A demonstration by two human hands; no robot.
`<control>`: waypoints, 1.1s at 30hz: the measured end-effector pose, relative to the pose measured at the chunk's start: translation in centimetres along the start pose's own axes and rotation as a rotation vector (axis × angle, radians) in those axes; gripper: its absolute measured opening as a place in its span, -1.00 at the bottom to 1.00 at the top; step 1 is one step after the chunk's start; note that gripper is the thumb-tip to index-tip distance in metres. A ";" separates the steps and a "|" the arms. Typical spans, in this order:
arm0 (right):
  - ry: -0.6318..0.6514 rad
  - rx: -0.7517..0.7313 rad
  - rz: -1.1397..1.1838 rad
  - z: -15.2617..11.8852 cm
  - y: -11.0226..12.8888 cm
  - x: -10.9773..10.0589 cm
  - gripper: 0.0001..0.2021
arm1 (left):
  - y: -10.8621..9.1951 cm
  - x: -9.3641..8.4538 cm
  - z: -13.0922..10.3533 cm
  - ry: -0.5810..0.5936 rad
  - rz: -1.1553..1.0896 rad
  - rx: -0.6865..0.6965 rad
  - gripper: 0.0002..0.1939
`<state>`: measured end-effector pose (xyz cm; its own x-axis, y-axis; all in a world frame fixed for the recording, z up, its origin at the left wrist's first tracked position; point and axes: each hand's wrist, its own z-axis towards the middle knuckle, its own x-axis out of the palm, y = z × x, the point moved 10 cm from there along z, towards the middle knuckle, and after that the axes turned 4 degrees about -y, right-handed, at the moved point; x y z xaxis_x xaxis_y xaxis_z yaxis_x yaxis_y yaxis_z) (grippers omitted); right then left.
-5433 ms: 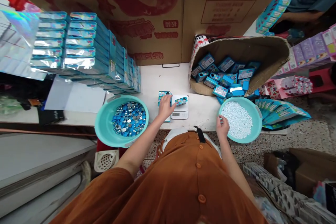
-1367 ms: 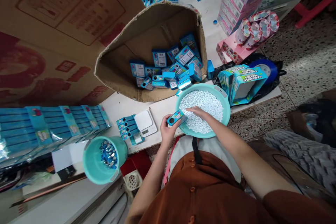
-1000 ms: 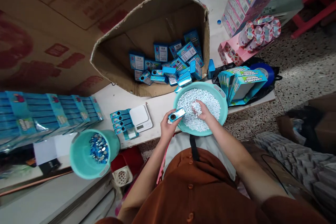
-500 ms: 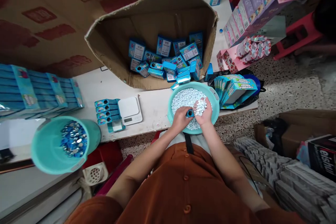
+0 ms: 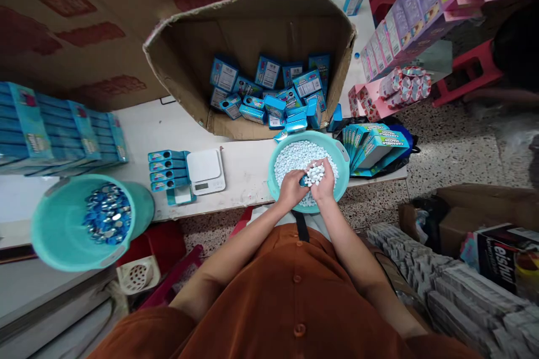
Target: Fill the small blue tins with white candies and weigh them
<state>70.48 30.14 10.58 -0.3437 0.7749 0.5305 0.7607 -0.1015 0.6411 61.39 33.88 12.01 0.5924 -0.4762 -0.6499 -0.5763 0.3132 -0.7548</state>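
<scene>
Over a turquoise basin (image 5: 272, 179) of small white candies (image 5: 295, 158), both hands are close together. My left hand (image 5: 291, 189) is wrapped round a small blue box (image 5: 302, 180), only partly visible between the fingers. Cupped beside it, my right hand (image 5: 325, 185) holds a heap of white candies (image 5: 315, 173), which touches the opening of the box and hides it. Behind the basin, a large cardboard box (image 5: 223, 128) lies with its mouth facing me, and several small blue boxes (image 5: 267, 72) are piled inside.
A white scale (image 5: 204, 165) stands on the table left of the basin, beside a stack of blue boxes (image 5: 168, 171). Farther left is a turquoise bucket (image 5: 143, 202) with blue and silver pieces. Folded blue cartons (image 5: 374, 148) and pink packages (image 5: 391, 90) are at right.
My right hand has moved left against the small blue box, and its candies now cover the opening. The whole view has shifted slightly.
</scene>
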 end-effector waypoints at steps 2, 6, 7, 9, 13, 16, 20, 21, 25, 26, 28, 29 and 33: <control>-0.018 -0.006 0.019 0.2 -0.1 -0.1 -0.70 | -0.3 0.0 0.0 -0.005 0.000 0.022 -0.63; -0.041 -0.005 0.025 0.8 -0.2 -0.5 -0.69 | -0.4 -0.1 0.1 -0.030 -0.011 0.041 -0.65; -0.044 -0.016 0.000 0.8 -0.1 -0.5 -0.69 | -0.4 -0.1 0.1 -0.030 -0.009 0.049 -0.66; -0.046 -0.051 -0.057 0.9 0.2 -0.6 -0.67 | -0.5 0.0 0.2 -0.029 -0.005 0.060 -0.66; -0.034 -0.113 -0.113 0.7 1.0 -0.4 -0.65 | -0.2 0.1 0.5 -0.032 -0.015 0.039 -0.62; -0.028 -0.117 -0.119 0.6 1.1 -0.4 -0.67 | -0.4 0.1 0.6 -0.043 -0.037 0.050 -0.60; -0.004 -0.122 -0.094 0.7 1.2 -0.1 -0.67 | -0.5 -0.1 0.6 -0.068 -0.074 0.040 -0.59; -0.003 -0.130 -0.094 0.7 1.3 -0.1 -0.66 | -0.6 -0.1 0.6 -0.068 -0.071 0.043 -0.58; -0.011 -0.170 -0.137 0.7 1.8 -0.1 -0.62 | -0.8 0.2 0.6 -0.053 -0.048 0.061 -0.56; -0.020 -0.183 -0.158 0.7 2.0 -0.2 -0.62 | -0.7 0.2 0.6 -0.055 -0.044 0.060 -0.56; -0.056 -0.209 -0.194 0.7 2.2 -0.5 -0.63 | -0.9 0.4 0.6 -0.054 -0.037 0.067 -0.54; -0.077 -0.219 -0.205 0.7 2.3 -0.7 -0.64 | -0.9 0.5 0.6 -0.050 -0.037 0.071 -0.54; -0.109 -0.239 -0.234 0.7 2.5 -1.0 -0.64 | -0.5 0.7 0.5 -0.049 -0.108 0.000 -0.54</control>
<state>73.06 29.55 11.30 -0.4230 0.8549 0.3004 0.5139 -0.0466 0.8566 62.34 33.82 11.87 0.6779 -0.4668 -0.5679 -0.5075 0.2618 -0.8209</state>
